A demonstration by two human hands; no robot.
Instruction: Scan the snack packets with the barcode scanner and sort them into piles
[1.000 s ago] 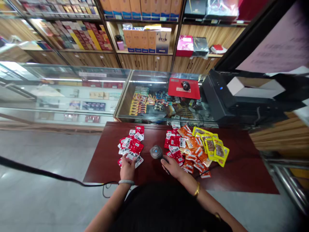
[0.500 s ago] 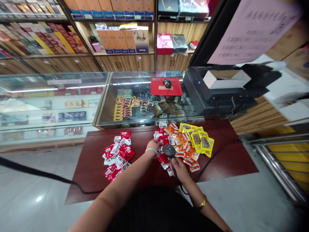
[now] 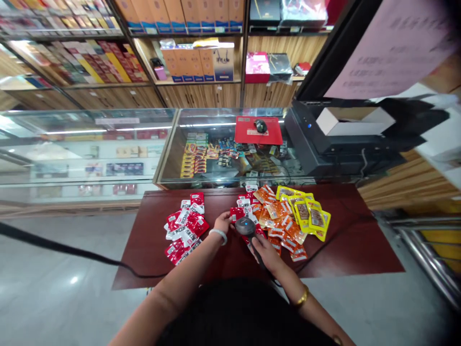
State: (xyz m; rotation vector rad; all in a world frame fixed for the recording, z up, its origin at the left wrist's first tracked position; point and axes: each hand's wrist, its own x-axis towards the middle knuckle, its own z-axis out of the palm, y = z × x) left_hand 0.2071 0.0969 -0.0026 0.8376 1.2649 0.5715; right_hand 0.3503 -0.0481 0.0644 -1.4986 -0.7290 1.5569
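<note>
My left hand point(image 3: 223, 222) is closed on the edge of a small red snack packet point(image 3: 236, 213), left of the middle pile. In my right hand point(image 3: 266, 252) is a dark handheld barcode scanner point(image 3: 245, 226), its head tilted over the red packets and close to the held one. Red and white packets point(image 3: 251, 196) lie partly hidden behind the scanner. Orange packets point(image 3: 275, 210) adjoin them on the right, with yellow packets point(image 3: 303, 211) further right. A separate pile of red and white packets point(image 3: 185, 229) lies to the left of my left hand.
The packets lie on a dark red tabletop point(image 3: 345, 254) against a glass display counter point(image 3: 169, 144). A red mat point(image 3: 243, 132) with a black mouse point(image 3: 260, 126) rests on the counter. At right stands a dark checkout machine point(image 3: 309, 149) holding a white open box point(image 3: 355, 122). A black cable point(image 3: 90, 258) crosses at left.
My left hand has drawn a red packet leftward out of the middle pile. The scanner has shifted left with it. The whole view has swung slightly left.
</note>
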